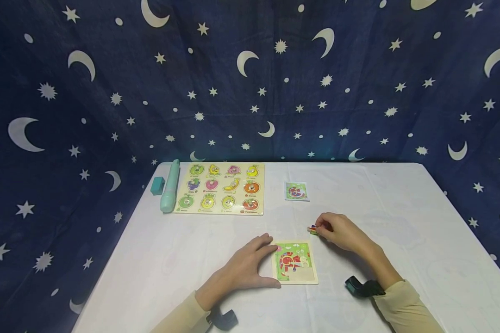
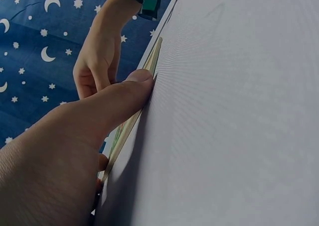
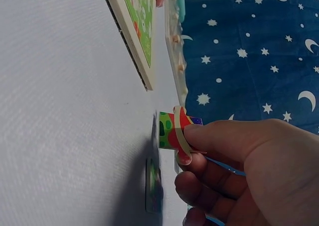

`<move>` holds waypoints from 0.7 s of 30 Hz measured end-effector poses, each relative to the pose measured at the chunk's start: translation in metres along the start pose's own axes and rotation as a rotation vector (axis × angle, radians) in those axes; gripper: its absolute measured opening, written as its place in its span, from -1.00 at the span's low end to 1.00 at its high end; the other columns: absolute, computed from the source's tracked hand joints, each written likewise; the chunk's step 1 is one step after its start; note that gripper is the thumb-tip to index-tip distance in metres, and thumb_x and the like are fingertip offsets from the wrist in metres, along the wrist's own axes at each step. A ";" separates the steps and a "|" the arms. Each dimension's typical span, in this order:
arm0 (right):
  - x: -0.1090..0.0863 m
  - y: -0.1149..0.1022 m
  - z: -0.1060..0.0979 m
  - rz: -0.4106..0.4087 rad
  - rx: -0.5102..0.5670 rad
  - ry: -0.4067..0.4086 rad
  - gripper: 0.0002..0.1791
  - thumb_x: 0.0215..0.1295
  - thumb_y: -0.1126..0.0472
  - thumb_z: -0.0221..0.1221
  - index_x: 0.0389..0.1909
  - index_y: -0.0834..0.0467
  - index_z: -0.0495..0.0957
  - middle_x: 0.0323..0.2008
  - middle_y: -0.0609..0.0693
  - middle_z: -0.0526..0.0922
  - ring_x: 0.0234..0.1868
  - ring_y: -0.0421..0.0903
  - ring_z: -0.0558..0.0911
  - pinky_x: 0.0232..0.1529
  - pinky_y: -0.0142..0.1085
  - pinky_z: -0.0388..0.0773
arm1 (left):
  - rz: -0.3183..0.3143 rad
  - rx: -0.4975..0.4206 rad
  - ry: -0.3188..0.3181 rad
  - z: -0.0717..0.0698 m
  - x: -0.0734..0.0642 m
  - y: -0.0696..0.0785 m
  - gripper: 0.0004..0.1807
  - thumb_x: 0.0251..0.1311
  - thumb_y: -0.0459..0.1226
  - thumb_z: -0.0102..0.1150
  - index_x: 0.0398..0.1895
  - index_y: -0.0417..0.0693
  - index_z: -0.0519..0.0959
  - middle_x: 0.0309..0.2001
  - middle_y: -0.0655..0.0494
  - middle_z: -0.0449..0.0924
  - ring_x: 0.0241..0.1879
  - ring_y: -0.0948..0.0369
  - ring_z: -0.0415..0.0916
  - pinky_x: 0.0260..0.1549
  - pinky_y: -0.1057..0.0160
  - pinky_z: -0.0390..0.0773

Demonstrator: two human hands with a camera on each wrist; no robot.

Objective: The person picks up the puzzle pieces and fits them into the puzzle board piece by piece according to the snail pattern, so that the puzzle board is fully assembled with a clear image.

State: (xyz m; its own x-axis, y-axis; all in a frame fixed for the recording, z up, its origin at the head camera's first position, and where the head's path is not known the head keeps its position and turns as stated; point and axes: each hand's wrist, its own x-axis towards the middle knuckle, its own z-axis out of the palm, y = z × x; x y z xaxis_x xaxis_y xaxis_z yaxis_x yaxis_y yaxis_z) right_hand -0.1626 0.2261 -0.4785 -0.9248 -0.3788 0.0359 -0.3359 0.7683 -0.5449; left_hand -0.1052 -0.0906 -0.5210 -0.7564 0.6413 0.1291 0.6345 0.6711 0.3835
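Observation:
A square wooden jigsaw board (image 1: pixel 302 276), partly filled with a red and green picture, lies on the white table. My left hand (image 1: pixel 246 263) holds its left side, the thumb at the near edge and the index finger near the upper left. To the board's upper right, my right hand (image 1: pixel 341 231) pinches a jigsaw piece (image 3: pixel 169 130) between thumb and fingers. The piece is green and red with a cream band, raised off the table. Below it in the right wrist view lies another small piece (image 3: pixel 153 186), mostly in shadow.
Behind the board lies a small picture card (image 1: pixel 297 191). Further left are a fruit puzzle board (image 1: pixel 221 189), a mint-green wand-shaped object (image 1: pixel 171 187) and a teal block (image 1: pixel 157 186). A dark blue curtain (image 1: pixel 250 92) with moons and stars hangs behind the table.

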 end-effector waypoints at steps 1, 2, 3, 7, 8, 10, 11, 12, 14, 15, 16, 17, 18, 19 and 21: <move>0.000 0.000 -0.001 0.003 0.000 0.000 -0.90 0.29 0.19 0.29 -0.33 0.15 0.62 -0.49 -0.17 0.54 -0.45 -0.26 0.42 -0.45 -0.43 0.39 | 0.000 -0.001 0.001 0.000 0.000 0.000 -0.02 -0.08 0.43 0.30 0.39 0.15 0.44 0.44 0.16 0.32 0.50 0.13 0.22 0.46 0.14 0.34; 0.000 -0.001 -0.001 0.007 0.000 0.001 -0.90 0.29 0.20 0.29 -0.33 0.15 0.62 -0.49 -0.16 0.54 -0.45 -0.26 0.42 -0.45 -0.43 0.39 | 0.000 -0.003 0.002 0.000 0.000 0.000 -0.02 -0.08 0.43 0.30 0.39 0.15 0.44 0.44 0.16 0.32 0.50 0.13 0.22 0.46 0.14 0.34; 0.000 -0.001 -0.002 0.008 0.002 -0.001 -0.92 0.29 0.21 0.29 -0.32 0.14 0.62 -0.50 -0.16 0.54 -0.46 -0.26 0.42 -0.46 -0.43 0.38 | 0.001 -0.003 0.004 0.000 0.000 0.000 -0.02 -0.08 0.43 0.30 0.38 0.15 0.44 0.44 0.16 0.32 0.50 0.13 0.22 0.46 0.14 0.34; -0.001 -0.002 -0.003 0.020 0.006 -0.008 -0.96 0.29 0.24 0.29 -0.31 0.12 0.62 -0.52 -0.16 0.53 -0.48 -0.26 0.42 -0.48 -0.43 0.39 | 0.004 -0.004 0.008 0.001 0.000 0.000 -0.02 -0.09 0.43 0.31 0.38 0.15 0.45 0.43 0.17 0.33 0.50 0.14 0.22 0.46 0.14 0.34; -0.001 -0.003 -0.003 0.019 0.006 -0.008 -0.96 0.29 0.24 0.29 -0.31 0.11 0.62 -0.52 -0.16 0.52 -0.49 -0.27 0.42 -0.49 -0.44 0.39 | 0.006 -0.004 0.008 0.001 0.000 0.000 -0.02 -0.09 0.43 0.31 0.38 0.15 0.45 0.43 0.16 0.33 0.50 0.14 0.22 0.46 0.14 0.34; -0.001 -0.003 -0.003 0.021 0.006 -0.007 -0.96 0.29 0.24 0.29 -0.32 0.11 0.62 -0.52 -0.16 0.52 -0.50 -0.27 0.42 -0.49 -0.44 0.39 | 0.008 -0.005 0.009 0.001 0.000 0.000 -0.02 -0.09 0.43 0.31 0.38 0.15 0.45 0.43 0.16 0.33 0.50 0.14 0.22 0.46 0.14 0.34; -0.001 -0.004 -0.003 0.019 0.006 -0.005 -0.96 0.29 0.23 0.29 -0.32 0.10 0.62 -0.53 -0.17 0.52 -0.50 -0.27 0.42 -0.49 -0.44 0.39 | 0.009 -0.005 0.009 0.001 0.000 0.000 -0.02 -0.09 0.43 0.31 0.38 0.16 0.45 0.43 0.16 0.33 0.50 0.14 0.22 0.46 0.14 0.34; -0.001 -0.005 -0.003 0.016 0.005 -0.004 -0.96 0.29 0.23 0.30 -0.32 0.10 0.62 -0.53 -0.17 0.52 -0.50 -0.28 0.41 -0.49 -0.44 0.38 | 0.009 -0.005 0.009 0.001 0.000 -0.001 -0.02 -0.09 0.43 0.31 0.38 0.16 0.45 0.43 0.16 0.33 0.50 0.14 0.22 0.46 0.14 0.34; -0.002 -0.007 -0.003 0.011 0.005 -0.001 -0.96 0.29 0.23 0.30 -0.33 0.09 0.62 -0.52 -0.17 0.52 -0.50 -0.28 0.41 -0.49 -0.44 0.38 | 0.008 -0.006 0.009 0.001 0.000 0.000 -0.02 -0.09 0.43 0.31 0.38 0.16 0.45 0.43 0.16 0.33 0.50 0.14 0.23 0.46 0.14 0.34; -0.002 -0.008 -0.003 0.008 0.005 -0.001 -0.96 0.28 0.23 0.30 -0.33 0.09 0.62 -0.52 -0.17 0.52 -0.50 -0.28 0.41 -0.49 -0.44 0.38 | 0.008 -0.006 0.009 0.001 0.000 -0.001 -0.02 -0.09 0.43 0.31 0.38 0.16 0.45 0.43 0.16 0.33 0.50 0.14 0.22 0.46 0.14 0.34; -0.002 -0.009 -0.003 0.003 0.005 0.000 -0.96 0.28 0.23 0.30 -0.33 0.09 0.62 -0.52 -0.18 0.52 -0.50 -0.28 0.41 -0.48 -0.44 0.38 | 0.009 -0.004 0.011 0.001 0.000 -0.001 -0.02 -0.09 0.43 0.31 0.38 0.16 0.45 0.43 0.16 0.33 0.50 0.14 0.22 0.46 0.14 0.34; -0.002 -0.011 -0.003 -0.001 0.003 -0.001 -0.95 0.28 0.23 0.30 -0.33 0.08 0.62 -0.52 -0.18 0.52 -0.49 -0.28 0.41 -0.48 -0.44 0.38 | 0.010 -0.001 0.013 0.001 0.000 -0.001 -0.02 -0.09 0.43 0.31 0.38 0.16 0.45 0.43 0.16 0.33 0.50 0.14 0.23 0.45 0.14 0.34; -0.002 -0.013 -0.003 -0.006 0.004 -0.004 -0.95 0.28 0.23 0.31 -0.33 0.08 0.62 -0.52 -0.18 0.52 -0.49 -0.28 0.41 -0.48 -0.44 0.39 | 0.013 0.001 0.016 0.001 0.000 -0.001 -0.02 -0.09 0.43 0.31 0.37 0.16 0.45 0.43 0.16 0.33 0.50 0.15 0.23 0.45 0.15 0.35; -0.003 -0.015 -0.004 -0.012 0.004 -0.007 -0.95 0.28 0.23 0.31 -0.33 0.08 0.62 -0.52 -0.19 0.52 -0.49 -0.29 0.41 -0.48 -0.45 0.39 | 0.015 0.004 0.018 0.001 0.000 -0.001 -0.02 -0.10 0.43 0.31 0.37 0.15 0.45 0.43 0.16 0.33 0.50 0.15 0.23 0.45 0.15 0.35; -0.003 -0.019 -0.005 -0.025 0.007 -0.015 -0.95 0.27 0.23 0.32 -0.33 0.08 0.63 -0.51 -0.19 0.53 -0.48 -0.30 0.42 -0.47 -0.45 0.41 | 0.019 0.010 0.024 0.001 0.000 -0.001 -0.02 -0.10 0.42 0.32 0.37 0.15 0.46 0.42 0.16 0.34 0.50 0.15 0.23 0.45 0.16 0.35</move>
State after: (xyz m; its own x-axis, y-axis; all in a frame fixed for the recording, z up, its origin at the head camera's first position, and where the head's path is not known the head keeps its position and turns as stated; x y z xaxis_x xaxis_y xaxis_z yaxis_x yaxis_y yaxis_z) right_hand -0.1542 0.2149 -0.4642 -0.9134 -0.4054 0.0368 -0.3572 0.7549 -0.5500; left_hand -0.1060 -0.0908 -0.5223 -0.7476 0.6450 0.1585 0.6503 0.6624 0.3719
